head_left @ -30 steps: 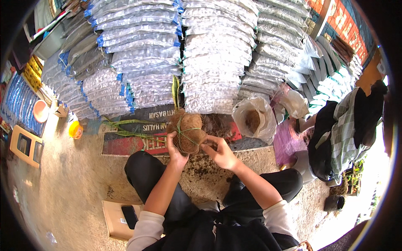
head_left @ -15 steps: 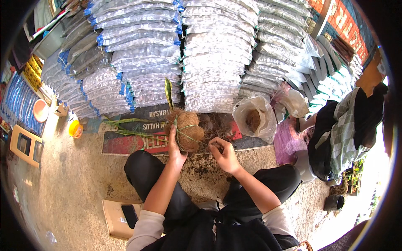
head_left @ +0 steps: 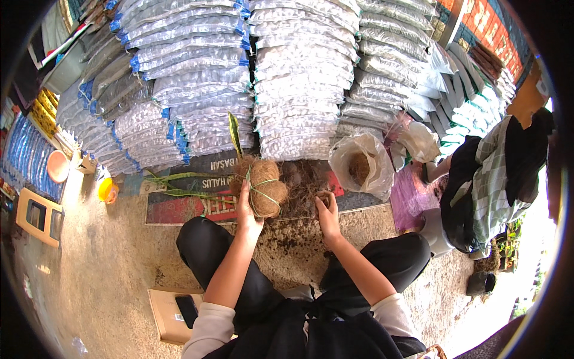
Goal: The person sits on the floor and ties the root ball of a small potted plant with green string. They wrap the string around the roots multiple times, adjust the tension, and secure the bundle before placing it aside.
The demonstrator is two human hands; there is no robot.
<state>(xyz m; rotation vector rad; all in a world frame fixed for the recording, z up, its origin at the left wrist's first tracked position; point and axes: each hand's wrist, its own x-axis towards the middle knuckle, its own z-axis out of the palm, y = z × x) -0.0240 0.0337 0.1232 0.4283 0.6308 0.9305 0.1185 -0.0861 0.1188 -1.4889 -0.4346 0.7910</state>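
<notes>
A ball of brown coconut fibre (head_left: 267,190), bound with green string (head_left: 260,191), rests upright in my left hand (head_left: 246,210), whose fingers wrap its left side. Yellow-edged snake plant leaves rise behind the ball; longer leaves (head_left: 185,176) lie to the left over the board. To the right, my right hand (head_left: 327,219) is closed, fingers curled, at the near edge of loose brown fibre (head_left: 303,182). What its fingers hold, if anything, is too small to tell.
A dark printed board (head_left: 173,209) lies under the work, with soil crumbs nearby. An opened plastic bag (head_left: 382,173) of brown fibre stands right. Stacked filled bags (head_left: 302,78) wall the far side. A person in checked cloth (head_left: 499,173) is at right; a phone (head_left: 186,310) lies on cardboard at lower left.
My right hand has moved right, away from the ball, and the string stretched between them no longer shows. My left hand still holds the ball, tilted slightly differently.
</notes>
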